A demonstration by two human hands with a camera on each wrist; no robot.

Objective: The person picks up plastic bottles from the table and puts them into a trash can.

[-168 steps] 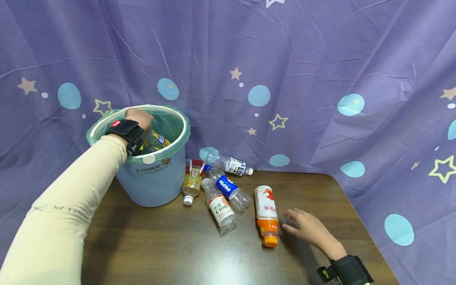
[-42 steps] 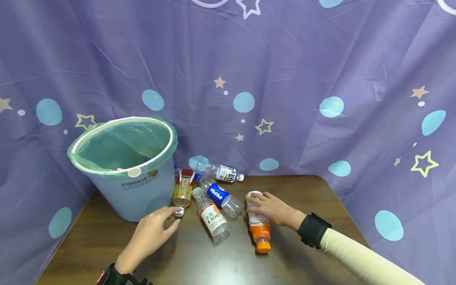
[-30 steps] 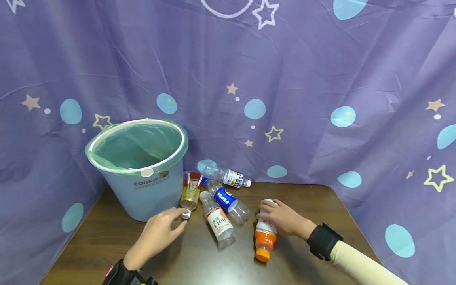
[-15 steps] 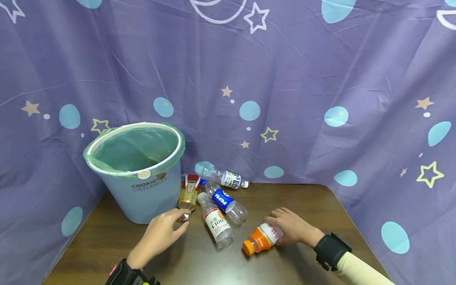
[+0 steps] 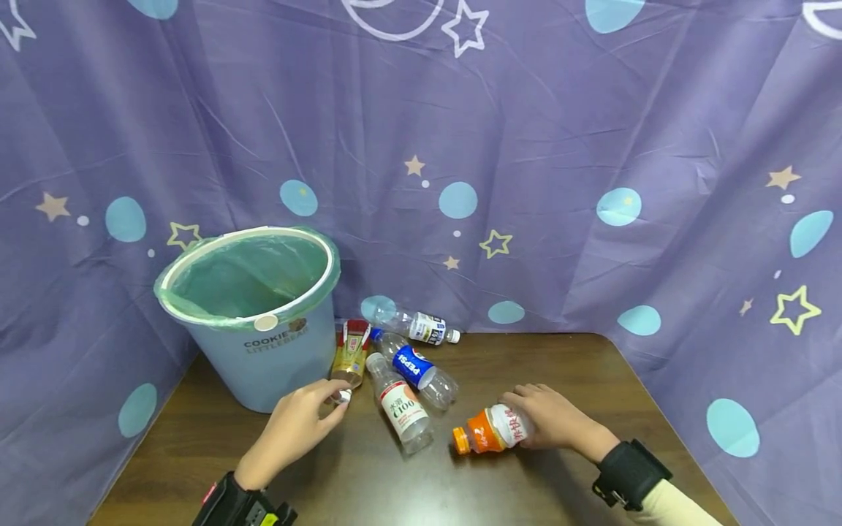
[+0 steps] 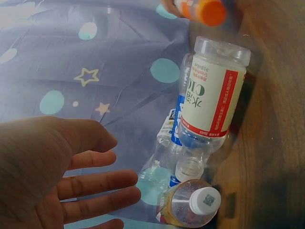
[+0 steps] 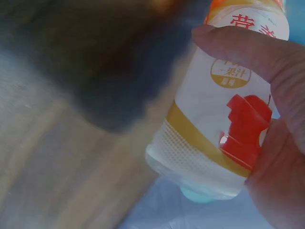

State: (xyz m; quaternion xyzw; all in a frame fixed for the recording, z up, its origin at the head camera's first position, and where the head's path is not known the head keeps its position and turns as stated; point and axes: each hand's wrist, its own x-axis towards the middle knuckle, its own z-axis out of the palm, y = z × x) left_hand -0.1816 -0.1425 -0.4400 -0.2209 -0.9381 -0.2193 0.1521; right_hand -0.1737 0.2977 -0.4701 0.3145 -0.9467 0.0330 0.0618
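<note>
My right hand [image 5: 549, 420] grips a drink bottle [image 7: 214, 124] with an orange cap, its white label showing red print. The thumb lies across the label in the right wrist view, and the cap points left in the head view. My left hand [image 5: 299, 427] hovers by the white cap of a small amber bottle [image 6: 188, 207]; the left wrist view shows its fingers extended, apart from that bottle. Between the hands lie a clear C100 bottle [image 5: 403, 410], a Pepsi bottle [image 5: 414, 365] and, behind them, a clear bottle with a white cap [image 5: 427, 329].
A blue bucket [image 5: 270, 365] with a green liner and white rim stands at the table's back left, beside the amber bottle. The brown wooden table [image 5: 368, 489] ends at a purple curtain [image 5: 552, 183] behind and at the sides.
My left hand has come out of the bucket, where it was with a yellow-labelled item, to the amber bottle. My right hand has gripped the orange-capped bottle and swung its cap leftward.
</note>
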